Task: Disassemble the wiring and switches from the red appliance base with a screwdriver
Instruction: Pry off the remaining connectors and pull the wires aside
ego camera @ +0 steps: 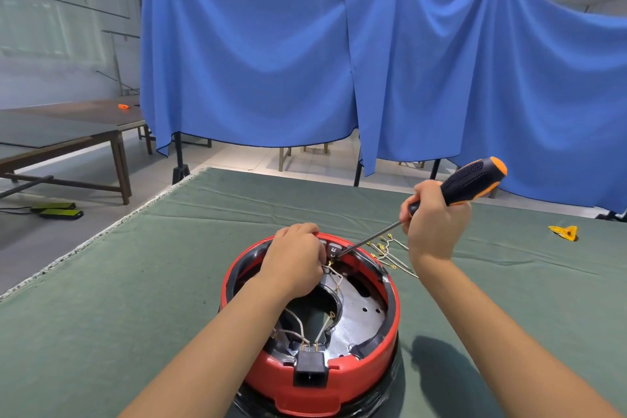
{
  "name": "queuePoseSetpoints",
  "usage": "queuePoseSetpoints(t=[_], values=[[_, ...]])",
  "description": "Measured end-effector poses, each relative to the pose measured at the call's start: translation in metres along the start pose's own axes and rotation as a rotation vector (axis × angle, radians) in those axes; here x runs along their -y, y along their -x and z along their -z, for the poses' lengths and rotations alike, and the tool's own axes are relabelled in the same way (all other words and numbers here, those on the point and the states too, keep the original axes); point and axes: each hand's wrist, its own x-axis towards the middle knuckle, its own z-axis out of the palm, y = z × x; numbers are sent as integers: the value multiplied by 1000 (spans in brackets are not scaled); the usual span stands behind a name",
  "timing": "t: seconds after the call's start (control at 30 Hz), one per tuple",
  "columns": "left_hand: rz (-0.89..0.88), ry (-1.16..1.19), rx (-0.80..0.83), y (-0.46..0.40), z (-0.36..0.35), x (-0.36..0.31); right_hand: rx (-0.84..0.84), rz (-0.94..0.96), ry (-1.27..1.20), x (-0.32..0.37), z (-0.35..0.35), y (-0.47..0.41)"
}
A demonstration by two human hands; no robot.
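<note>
The red appliance base (310,373) sits in the lower centre of the frame, open side up on the green cloth-covered table (142,282). Inside I see a silver metal plate (363,312), white wires (298,329) running to brass terminals, and a black power socket (309,368) set in the near wall. My left hand (293,260) rests over the far rim, fingers curled and pinching a wire end beside the switch block (334,249) at the far wall. My right hand (432,217) is clenched around the screwdriver (451,193), gripping it where the black-and-orange handle meets the shaft; the shaft slants down to the left and the tip touches the switch block. A loose bundle of removed wires (390,251) lies on the cloth just right of the base. A yellow piece (565,232) lies at the right edge. Blue drapes (305,54) hang behind, and a wooden bench (68,136) stands at upper left.
</note>
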Motion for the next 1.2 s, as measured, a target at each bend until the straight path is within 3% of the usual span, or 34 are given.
queuePoseSetpoints(t=[0.37, 1.0, 1.1, 1.2], values=[[-15, 5, 4, 0, -3, 4, -195, -259, -41, -28, 1, -18], [-43, -82, 31, 5, 1, 1, -74, -98, -173, 18, 15, 0], [-14, -2, 28, 5, 4, 2, -50, -53, -161, 20, 14, 4], [91, 149, -77, 4, 6, 4, -3, -17, -149, 19, 12, 10]])
